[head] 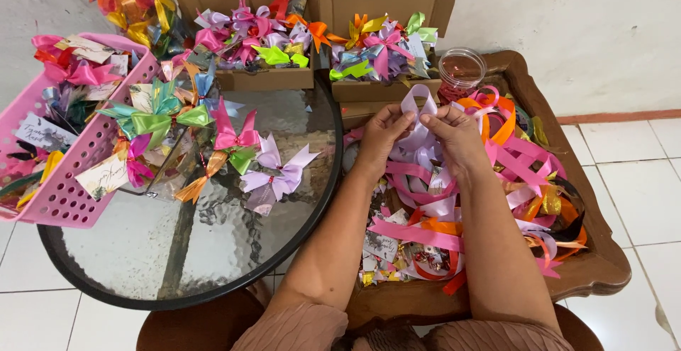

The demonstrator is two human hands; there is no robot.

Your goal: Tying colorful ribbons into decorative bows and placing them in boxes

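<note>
Lilac ribbon (418, 102) is pinched in a loop between the closed fingers of the left hand (381, 132) and right hand (454, 132) above the ribbon heap (489, 181), where a slackened pinch could let the loop spring open and tangle.

A pale lilac ribbon (420, 113) loops above pink, orange and white ribbon strips (489, 173) on a dark brown wooden tray (603, 266), beside a pink basket (67, 195).
</note>
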